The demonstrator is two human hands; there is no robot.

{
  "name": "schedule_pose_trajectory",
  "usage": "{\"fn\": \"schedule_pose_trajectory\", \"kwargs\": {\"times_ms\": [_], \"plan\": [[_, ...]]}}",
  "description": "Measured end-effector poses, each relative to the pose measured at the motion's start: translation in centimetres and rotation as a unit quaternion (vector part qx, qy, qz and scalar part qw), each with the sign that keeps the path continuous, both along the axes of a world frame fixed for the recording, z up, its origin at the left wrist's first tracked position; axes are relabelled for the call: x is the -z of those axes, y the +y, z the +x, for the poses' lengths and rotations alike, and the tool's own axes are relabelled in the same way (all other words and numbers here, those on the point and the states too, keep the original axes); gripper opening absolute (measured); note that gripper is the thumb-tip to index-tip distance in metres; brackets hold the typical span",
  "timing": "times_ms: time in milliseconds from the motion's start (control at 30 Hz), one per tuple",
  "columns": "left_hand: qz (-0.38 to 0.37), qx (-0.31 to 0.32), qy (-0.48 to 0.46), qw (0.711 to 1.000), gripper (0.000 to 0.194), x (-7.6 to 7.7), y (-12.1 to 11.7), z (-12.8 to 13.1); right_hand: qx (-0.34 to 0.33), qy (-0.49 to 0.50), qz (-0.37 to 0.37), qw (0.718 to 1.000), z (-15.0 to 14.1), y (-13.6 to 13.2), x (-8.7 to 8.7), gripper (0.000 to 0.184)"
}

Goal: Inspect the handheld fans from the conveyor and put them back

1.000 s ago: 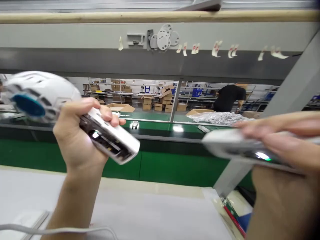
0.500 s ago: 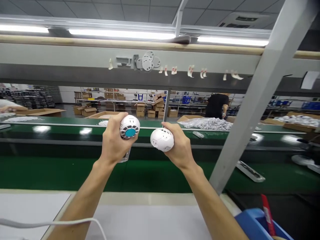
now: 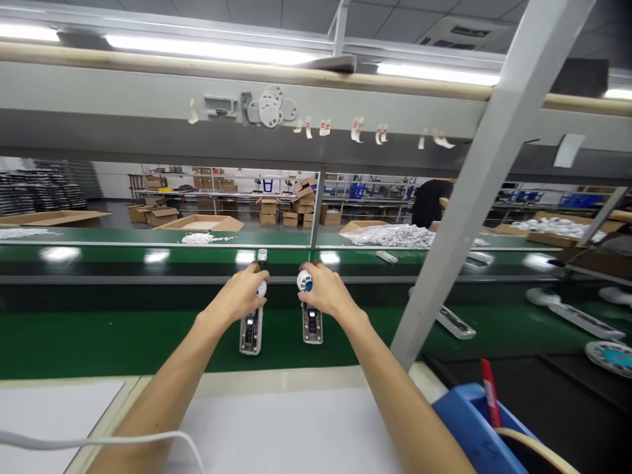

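Observation:
My left hand (image 3: 240,294) and my right hand (image 3: 326,291) rest side by side over the green conveyor belt (image 3: 148,342). Each grips the round vented head of a white handheld device. The left device's handle (image 3: 250,334) and the right device's handle (image 3: 312,324) point toward me, with dark electronics showing in their open casings. A small part of the left head (image 3: 261,289) shows past my fingers. The right head (image 3: 305,281) shows a teal centre.
More white devices (image 3: 455,322) lie on the belt to the right. A grey diagonal post (image 3: 459,224) stands right of my hands. A blue bin (image 3: 474,428) sits at lower right, and a white cable (image 3: 99,438) crosses a white worktop. A co-worker (image 3: 429,204) stands beyond the belt.
Both hands have dropped from chest height to the belt, and the devices have swung from upright to handles lying toward me. The heads now sit closer together, with the view tilted slightly.

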State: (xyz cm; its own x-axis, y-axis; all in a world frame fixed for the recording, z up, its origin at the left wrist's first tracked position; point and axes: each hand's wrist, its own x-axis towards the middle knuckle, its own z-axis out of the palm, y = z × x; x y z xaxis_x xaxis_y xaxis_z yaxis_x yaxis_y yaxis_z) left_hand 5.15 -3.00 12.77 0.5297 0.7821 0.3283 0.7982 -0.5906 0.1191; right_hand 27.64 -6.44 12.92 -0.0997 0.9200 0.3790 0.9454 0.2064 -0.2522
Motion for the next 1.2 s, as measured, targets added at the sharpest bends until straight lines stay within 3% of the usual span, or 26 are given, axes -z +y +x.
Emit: {"fn": "schedule_pose_trajectory", "kwargs": {"times_ms": [167, 333, 500, 700, 800, 967, 1200], "plan": [[-0.053, -0.019, 0.049, 0.997, 0.039, 1.9, 1.5, 0.0, -0.026, 0.009, -0.084, 0.996, 0.6, 0.5, 0.9, 0.059], [-0.086, -0.043, 0.068, 0.993, 0.052, 2.4, 2.3, -0.8, -0.077, 0.031, -0.117, 0.990, 0.7, 0.3, 0.6, 0.070], [-0.110, -0.063, 0.075, 0.989, 0.054, 2.5, 3.2, -1.5, -0.077, 0.040, -0.111, 0.990, -0.8, 0.3, 1.4, 0.077], [-0.195, -0.091, 0.098, 0.972, 0.047, 3.0, 4.1, -2.2, -0.071, 0.033, -0.070, 0.994, -3.3, 1.3, 4.3, 0.076], [-0.214, -0.098, 0.099, 0.967, 0.051, 2.5, 3.7, -2.6, -0.102, 0.011, -0.117, 0.988, -3.4, 1.7, 5.5, 0.070], [-0.214, -0.081, 0.073, 0.971, 0.056, 0.6, 2.3, -2.9, -0.177, -0.009, -0.260, 0.949, -2.9, 2.0, 6.2, 0.067], [-0.238, -0.070, 0.060, 0.967, 0.059, -0.2, 1.4, -2.8, -0.193, 0.018, -0.311, 0.931, -3.4, 1.6, 6.1, 0.065]]}}
